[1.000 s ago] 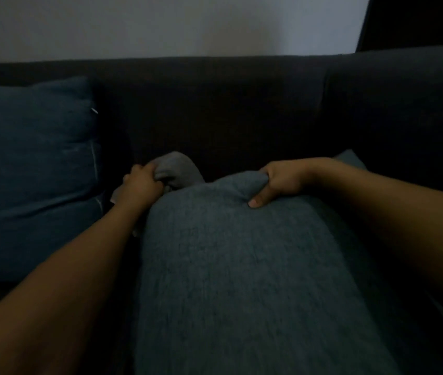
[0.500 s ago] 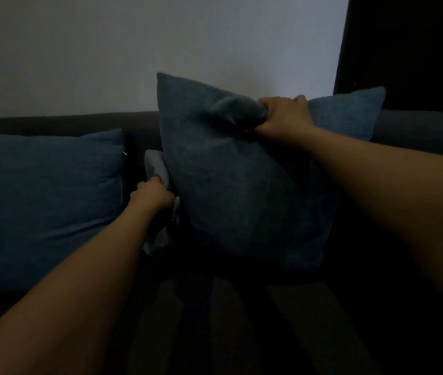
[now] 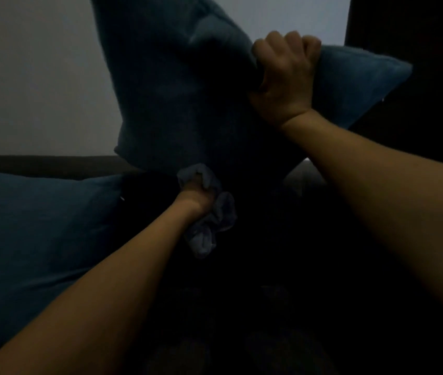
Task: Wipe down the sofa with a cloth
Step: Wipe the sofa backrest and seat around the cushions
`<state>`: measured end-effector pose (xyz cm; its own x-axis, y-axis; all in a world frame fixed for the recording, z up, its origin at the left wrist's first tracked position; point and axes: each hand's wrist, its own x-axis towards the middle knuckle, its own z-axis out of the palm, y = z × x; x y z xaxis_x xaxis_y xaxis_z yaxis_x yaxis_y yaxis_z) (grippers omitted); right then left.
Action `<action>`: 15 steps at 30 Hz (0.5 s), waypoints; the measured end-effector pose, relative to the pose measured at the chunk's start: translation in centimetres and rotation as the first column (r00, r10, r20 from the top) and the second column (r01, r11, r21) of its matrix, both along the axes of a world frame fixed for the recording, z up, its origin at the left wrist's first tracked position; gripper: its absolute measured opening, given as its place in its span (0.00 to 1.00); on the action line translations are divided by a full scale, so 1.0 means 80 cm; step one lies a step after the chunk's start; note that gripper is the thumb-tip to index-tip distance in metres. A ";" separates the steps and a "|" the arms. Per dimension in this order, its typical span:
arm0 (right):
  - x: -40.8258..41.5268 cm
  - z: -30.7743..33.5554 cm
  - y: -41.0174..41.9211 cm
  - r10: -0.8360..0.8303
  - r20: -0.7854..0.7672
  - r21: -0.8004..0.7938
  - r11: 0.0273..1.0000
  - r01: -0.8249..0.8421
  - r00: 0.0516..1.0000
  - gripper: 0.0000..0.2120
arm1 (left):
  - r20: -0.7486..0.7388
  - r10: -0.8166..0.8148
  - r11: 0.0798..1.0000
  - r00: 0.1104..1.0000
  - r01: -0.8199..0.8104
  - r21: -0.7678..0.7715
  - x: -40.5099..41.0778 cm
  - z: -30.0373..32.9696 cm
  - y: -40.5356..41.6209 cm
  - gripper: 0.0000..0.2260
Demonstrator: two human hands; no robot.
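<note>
The pale cloth [image 3: 209, 212] is sitting bunched in the left hand [image 3: 196, 194], whose fingers are clenching it low in the middle, just under the raised blue cushion [image 3: 177, 90]. The right hand [image 3: 285, 77] is gripping that cushion's upper edge with its fingers closed, holding it up against the pale wall [image 3: 39, 77]. A second blue cushion [image 3: 39, 226] is lying at left on the dark sofa [image 3: 42, 166].
</note>
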<state>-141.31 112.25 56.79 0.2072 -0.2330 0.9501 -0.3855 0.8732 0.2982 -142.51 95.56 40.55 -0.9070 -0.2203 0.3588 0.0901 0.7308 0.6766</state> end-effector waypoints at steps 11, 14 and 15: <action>0.007 0.033 0.019 0.024 0.137 0.143 0.989 -0.044 0.990 0.34 | -0.206 -0.009 0.975 0.978 0.054 0.217 -0.027 0.064 0.012 0.16; 0.006 0.023 0.025 -0.202 0.389 0.359 0.932 0.054 0.899 0.42 | -0.141 0.038 0.976 0.989 -0.007 0.215 -0.034 0.067 0.015 0.16; 0.004 0.014 0.024 -0.249 0.393 0.411 0.909 0.073 0.885 0.39 | -0.113 0.047 0.977 0.992 -0.022 0.214 -0.037 0.061 0.013 0.17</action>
<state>-141.00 114.18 57.87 -0.2706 -0.5818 0.7670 -0.4142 0.7896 0.4527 -145.50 96.60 45.42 -0.8520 -0.3333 0.4037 0.1551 0.5758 0.8027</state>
